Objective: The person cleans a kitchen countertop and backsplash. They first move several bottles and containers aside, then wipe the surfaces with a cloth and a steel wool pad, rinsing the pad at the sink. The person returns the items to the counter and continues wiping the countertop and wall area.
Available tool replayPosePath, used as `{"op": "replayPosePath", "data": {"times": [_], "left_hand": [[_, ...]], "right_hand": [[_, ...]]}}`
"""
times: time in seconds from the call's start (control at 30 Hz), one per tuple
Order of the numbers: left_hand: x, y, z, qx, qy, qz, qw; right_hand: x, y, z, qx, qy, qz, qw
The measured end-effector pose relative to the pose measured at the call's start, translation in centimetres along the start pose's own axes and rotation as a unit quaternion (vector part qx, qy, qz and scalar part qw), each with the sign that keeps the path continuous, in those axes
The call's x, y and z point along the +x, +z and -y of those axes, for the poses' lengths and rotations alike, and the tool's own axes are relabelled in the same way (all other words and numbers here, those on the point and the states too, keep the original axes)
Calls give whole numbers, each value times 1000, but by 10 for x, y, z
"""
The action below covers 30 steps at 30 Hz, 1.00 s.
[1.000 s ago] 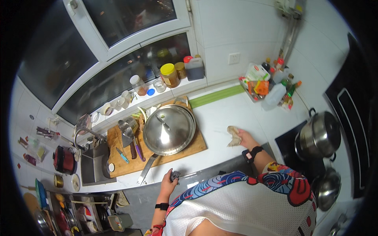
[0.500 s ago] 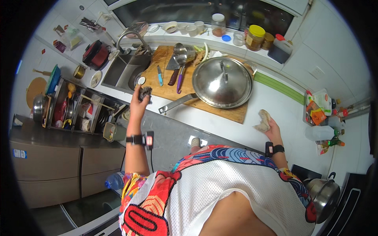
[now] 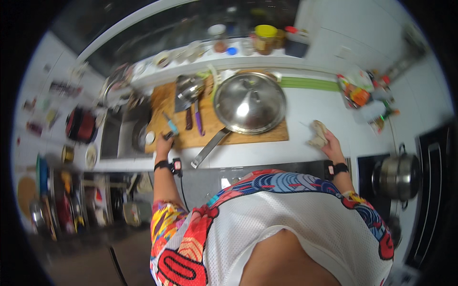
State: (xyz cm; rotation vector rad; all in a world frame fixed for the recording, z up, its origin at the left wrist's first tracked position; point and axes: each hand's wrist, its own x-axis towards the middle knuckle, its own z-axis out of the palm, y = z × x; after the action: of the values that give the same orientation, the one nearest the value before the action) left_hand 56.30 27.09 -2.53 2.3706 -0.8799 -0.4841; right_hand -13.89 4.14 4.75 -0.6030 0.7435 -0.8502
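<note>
My left hand (image 3: 163,147) is at the front left of the wooden cutting board (image 3: 160,105), its fingers closed on a dark scouring pad, mostly hidden by the hand and blurred. Close by lie a small knife with a light blue handle (image 3: 171,126) and a white round piece (image 3: 150,137). A beige cloth (image 3: 318,134) is gripped in my right hand (image 3: 333,147), over the white counter right of the board. Between my hands a wok with a domed steel lid (image 3: 249,102) rests on the board, its flat handle (image 3: 210,148) pointing toward me and left.
A cleaver (image 3: 189,117), a purple-handled tool (image 3: 198,118) and a steel pot lie on the board. The sink (image 3: 112,136) is at its left. Jars (image 3: 264,40) and small bowls line the sill. A steel pot (image 3: 400,176) stands at the right, below a tray of packets (image 3: 355,93).
My view has turned, shifting the scene. My left hand has moved with the scouring pad from the counter edge to the board, near the blue-handled knife. My right hand still holds the cloth.
</note>
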Motion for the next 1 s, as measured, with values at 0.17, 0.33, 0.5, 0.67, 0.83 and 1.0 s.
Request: {"op": "replayPosePath", "data": {"times": [0.17,0.33,0.5,0.67,0.83,1.0], "left_hand": [[31,14,10,-113,80,72,988],[49,-7,-11,37,185,-6,982],[37,-44,-119,-205,249,-33,946],[-63,-51,-248,-267,408,67,871],[-161,-21,-336,-104,594,183,776],[-223,33,-372,-82,652,258,708]], "right_hand": [[-24,27,-16,48,-36,-46,997],[-41,35,-35,81,-91,-34,992],[-49,58,-43,117,-101,-37,987],[-55,124,-30,61,-111,-38,991],[-52,192,-21,-6,-110,-1,994],[-40,222,-44,97,-89,25,991]]}}
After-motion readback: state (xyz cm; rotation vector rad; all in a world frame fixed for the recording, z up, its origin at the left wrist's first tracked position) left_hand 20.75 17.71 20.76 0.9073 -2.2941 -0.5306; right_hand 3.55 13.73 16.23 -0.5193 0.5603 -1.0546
